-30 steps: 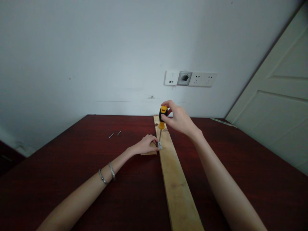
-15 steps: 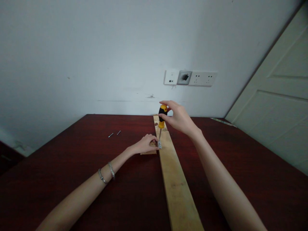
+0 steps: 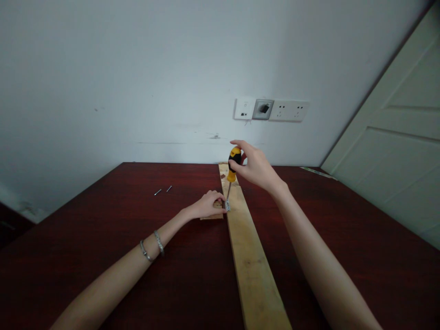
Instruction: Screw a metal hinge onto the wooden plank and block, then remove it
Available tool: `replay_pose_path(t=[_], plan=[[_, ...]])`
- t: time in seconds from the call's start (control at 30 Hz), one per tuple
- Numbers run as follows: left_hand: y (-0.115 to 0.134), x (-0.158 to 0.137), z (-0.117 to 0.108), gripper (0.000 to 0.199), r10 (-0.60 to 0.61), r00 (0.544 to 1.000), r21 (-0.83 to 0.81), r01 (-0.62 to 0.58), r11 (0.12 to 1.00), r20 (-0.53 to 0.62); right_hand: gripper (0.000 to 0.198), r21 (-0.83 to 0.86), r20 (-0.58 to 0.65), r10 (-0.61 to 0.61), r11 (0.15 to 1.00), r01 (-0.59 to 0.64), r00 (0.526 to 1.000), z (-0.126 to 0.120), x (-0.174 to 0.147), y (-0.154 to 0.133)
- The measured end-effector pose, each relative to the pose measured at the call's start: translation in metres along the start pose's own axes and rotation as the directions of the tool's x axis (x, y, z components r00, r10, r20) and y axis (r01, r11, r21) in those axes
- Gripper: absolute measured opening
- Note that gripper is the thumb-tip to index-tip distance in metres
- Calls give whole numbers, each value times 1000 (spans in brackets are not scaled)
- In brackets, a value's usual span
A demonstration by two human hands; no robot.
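Observation:
My right hand [image 3: 256, 167] grips the yellow and black handle of a screwdriver [image 3: 233, 166], which tilts a little to the right. Its tip meets a small metal bracket [image 3: 228, 206] on the left edge of a long wooden board [image 3: 250, 256]. With thumb and fingers my left hand [image 3: 208, 205] pinches that bracket from the left. Beneath this hand lies a small piece of wood [image 3: 212, 217], partly covered by it. Whether a screw sits under the tip is too small to tell.
Two loose screws [image 3: 157, 192] lie on the dark red table [image 3: 120, 220], left of the board. A white wall with sockets [image 3: 288, 111] rises behind the table, and a pale panelled door [image 3: 405, 128] is at the right. A thin strip [image 3: 319, 173] lies near the back right edge.
The top of the screwdriver handle has shifted slightly right and up, with my right hand turning around it. My left hand stays on the bracket.

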State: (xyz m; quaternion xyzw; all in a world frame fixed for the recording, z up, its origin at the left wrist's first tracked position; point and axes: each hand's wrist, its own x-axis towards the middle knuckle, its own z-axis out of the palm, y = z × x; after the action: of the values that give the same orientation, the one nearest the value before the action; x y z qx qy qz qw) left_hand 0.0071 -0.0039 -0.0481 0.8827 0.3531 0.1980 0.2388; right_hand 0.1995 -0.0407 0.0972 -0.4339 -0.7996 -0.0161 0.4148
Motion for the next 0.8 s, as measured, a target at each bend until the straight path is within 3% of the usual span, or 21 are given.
replay_pose_path(t=[0.2, 0.4, 0.57, 0.8], plan=[[-1, 1, 1, 38, 5, 1000, 9, -5, 1000, -5, 43, -32, 61, -14, 999, 16, 998, -3, -2, -6], [0, 1, 0, 38, -2, 1000, 18, 2, 1000, 4, 34, -71, 27, 1, 997, 1, 1000, -2, -1, -4], [4, -1, -2, 39, -3, 1000, 23, 3, 1000, 9, 49, -87, 63, 17, 996, -11, 998, -2, -1, -4], [2, 0, -1, 39, -1, 1000, 13, 1, 1000, 2, 41, -186, 52, 34, 982, -24, 998, -3, -3, -8]])
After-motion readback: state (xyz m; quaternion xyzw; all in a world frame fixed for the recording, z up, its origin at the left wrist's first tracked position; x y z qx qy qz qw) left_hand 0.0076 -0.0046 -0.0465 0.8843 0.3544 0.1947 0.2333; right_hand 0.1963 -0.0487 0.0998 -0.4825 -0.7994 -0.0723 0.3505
